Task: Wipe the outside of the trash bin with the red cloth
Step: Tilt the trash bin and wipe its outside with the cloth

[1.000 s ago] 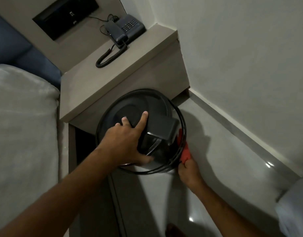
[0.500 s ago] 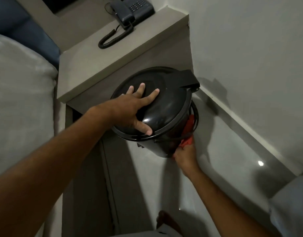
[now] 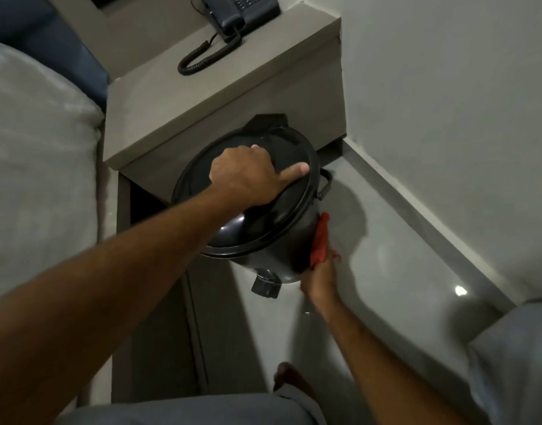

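Note:
A round black trash bin (image 3: 263, 240) with a domed lid stands on the floor, tilted toward me, in front of the bedside cabinet. My left hand (image 3: 248, 176) rests on the lid with fingers curled over its far edge and thumb stretched right. My right hand (image 3: 320, 280) presses the red cloth (image 3: 321, 240) against the bin's right side wall. The foot pedal (image 3: 265, 286) sticks out at the bin's lower front, and its wire handle (image 3: 325, 187) hangs at the right.
A grey bedside cabinet (image 3: 202, 96) with a dark telephone (image 3: 239, 10) stands behind the bin. A bed with a pale cover (image 3: 34, 179) is on the left. The wall and skirting (image 3: 432, 216) run along the right. My bare foot (image 3: 286, 378) is on the glossy floor.
The bin has been turned, so the lid's hinge tab now points to the cabinet and the pedal faces me. My left hand shifted from flat to curled on the lid; the cloth slid along the side.

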